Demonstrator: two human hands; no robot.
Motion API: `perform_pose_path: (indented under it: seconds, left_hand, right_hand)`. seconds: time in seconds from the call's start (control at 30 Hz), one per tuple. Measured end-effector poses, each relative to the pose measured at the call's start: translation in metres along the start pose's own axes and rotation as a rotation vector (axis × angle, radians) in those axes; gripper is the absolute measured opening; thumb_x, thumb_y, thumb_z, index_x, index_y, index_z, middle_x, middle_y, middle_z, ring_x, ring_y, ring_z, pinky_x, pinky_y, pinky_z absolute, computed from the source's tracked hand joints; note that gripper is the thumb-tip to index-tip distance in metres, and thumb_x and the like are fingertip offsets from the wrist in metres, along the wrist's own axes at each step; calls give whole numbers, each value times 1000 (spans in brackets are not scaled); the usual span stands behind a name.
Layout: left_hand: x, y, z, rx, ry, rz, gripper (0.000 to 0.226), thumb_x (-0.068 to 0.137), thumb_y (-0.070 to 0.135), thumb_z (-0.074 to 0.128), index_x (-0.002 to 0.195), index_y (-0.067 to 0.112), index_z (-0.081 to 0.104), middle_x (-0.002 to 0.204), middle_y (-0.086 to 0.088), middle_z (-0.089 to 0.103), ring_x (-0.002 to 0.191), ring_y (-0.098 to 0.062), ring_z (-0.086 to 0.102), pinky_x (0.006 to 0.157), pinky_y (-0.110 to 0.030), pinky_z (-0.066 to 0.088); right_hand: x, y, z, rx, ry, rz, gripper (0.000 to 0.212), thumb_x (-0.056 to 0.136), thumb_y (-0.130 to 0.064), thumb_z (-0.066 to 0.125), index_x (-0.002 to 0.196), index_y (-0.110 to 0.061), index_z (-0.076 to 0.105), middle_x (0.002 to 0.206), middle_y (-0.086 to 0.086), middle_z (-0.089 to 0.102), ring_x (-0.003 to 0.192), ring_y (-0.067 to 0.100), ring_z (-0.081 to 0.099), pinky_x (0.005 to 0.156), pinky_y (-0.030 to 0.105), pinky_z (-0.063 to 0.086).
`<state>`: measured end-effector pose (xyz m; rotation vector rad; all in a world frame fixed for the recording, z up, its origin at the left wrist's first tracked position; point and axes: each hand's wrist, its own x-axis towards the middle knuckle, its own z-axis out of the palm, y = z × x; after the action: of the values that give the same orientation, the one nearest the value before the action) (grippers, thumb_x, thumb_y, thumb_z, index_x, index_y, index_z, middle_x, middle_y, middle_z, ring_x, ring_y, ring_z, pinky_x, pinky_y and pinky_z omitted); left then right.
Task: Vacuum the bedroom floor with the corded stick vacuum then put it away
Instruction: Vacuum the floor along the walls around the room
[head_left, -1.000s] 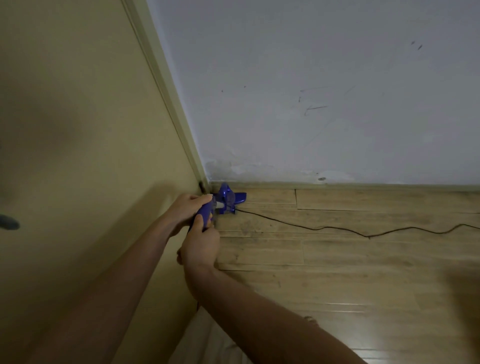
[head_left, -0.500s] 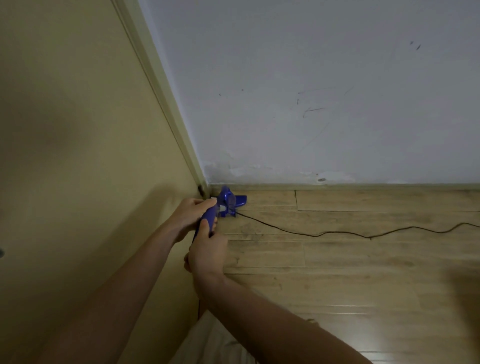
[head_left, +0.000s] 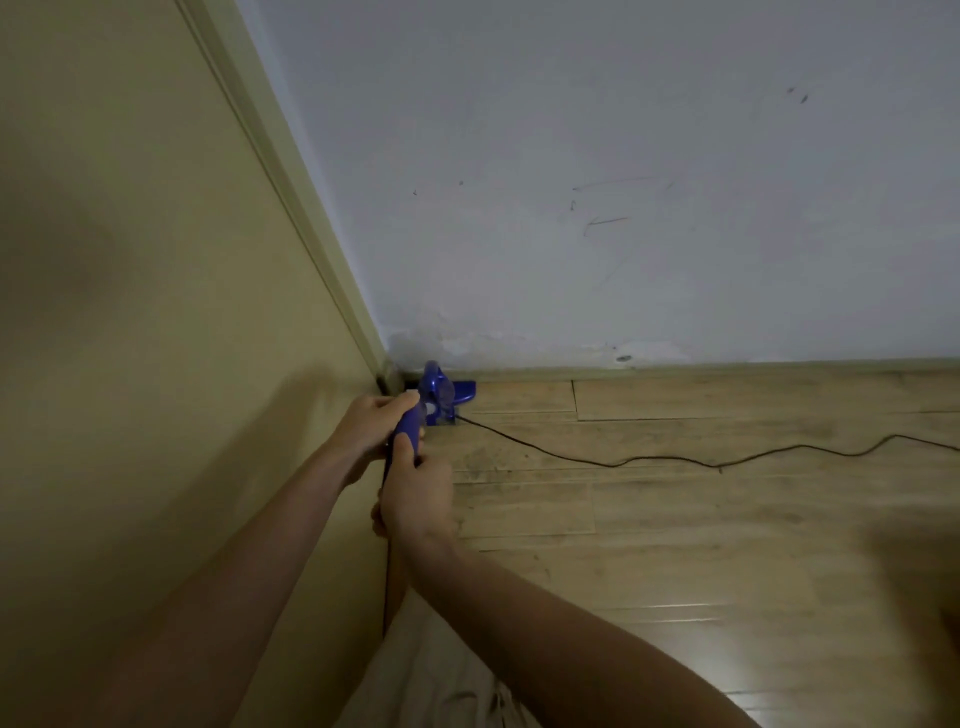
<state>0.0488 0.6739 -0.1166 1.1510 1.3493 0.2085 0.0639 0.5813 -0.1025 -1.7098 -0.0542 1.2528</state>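
Observation:
The blue stick vacuum (head_left: 439, 395) stands in the corner where the yellow panel meets the white wall, its floor head against the baseboard. My left hand (head_left: 371, 423) grips the upper part of its blue handle. My right hand (head_left: 415, 499) grips the handle just below, thumb along the blue shaft. A thin black cord (head_left: 675, 460) runs from the vacuum body across the wooden floor (head_left: 727, 545) to the right edge. The lower shaft is hidden behind my hands.
A yellow panel or door (head_left: 156, 312) fills the left side, with a pale trim strip (head_left: 291, 208) along its edge. The scuffed white wall (head_left: 623, 182) is straight ahead, with a baseboard (head_left: 727, 370) at its foot. My pale trousers (head_left: 431, 686) show at the bottom.
My right hand has slid down and back along the handle, away from the left hand. The vacuum head has shifted slightly closer into the corner.

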Motion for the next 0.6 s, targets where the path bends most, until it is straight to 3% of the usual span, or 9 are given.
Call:
perform_pose_path:
  seconds: [0.1,0.2,0.27,0.37,0.43,0.53,0.6]
  left_hand:
    - [8,15,-12,-57,-6,-18,32,96,26,57,98,-6,63,71,-16,61,39,-12,57,38,-17,44]
    - [14,20,-21,-60,-32,-38,40,97,29,55,105,-9,63,79,-19,63,53,-19,60,46,-21,48]
    - [17,20,-20,-47,-39,-47,43,97,31,54,107,-10,63,80,-18,64,57,-22,60,51,-23,49]
    - [13,16,-9,-15,-3,-45,42,97,29,54,106,-10,64,75,-15,64,46,-15,60,41,-17,44]
    - [6,10,6,-7,25,-47,39,98,30,53,104,-8,64,74,-14,64,40,-9,59,37,-15,42]
    - [-4,1,37,-30,52,-50,35,99,32,52,102,-2,63,78,-13,64,41,-5,60,37,-16,43]
    - [-8,-3,61,-57,72,-39,39,98,33,53,104,-4,64,79,-14,66,45,-7,62,40,-16,44]
  right_hand:
    - [7,-17,18,-15,8,19,34,101,-41,40,101,-13,58,71,0,60,57,12,59,56,29,53]
    - [10,-24,28,27,2,33,28,101,-37,41,98,-15,57,77,1,62,63,13,62,58,28,54]
    - [12,-24,28,8,6,28,27,101,-38,41,98,-16,57,83,3,65,74,18,67,68,34,58]
    - [11,-22,12,-94,-24,10,24,101,-40,40,88,-23,51,85,2,63,83,20,68,79,41,58]
    - [8,-19,-12,-150,-92,8,24,102,-39,39,85,-25,48,80,-1,58,73,15,63,69,33,58]
    - [6,-20,-56,-199,-157,19,29,103,-38,37,99,-14,54,71,-1,53,54,8,53,47,21,44]
    - [7,-26,-85,-258,-185,24,28,103,-37,37,94,-14,51,69,-2,51,50,7,49,40,17,39]
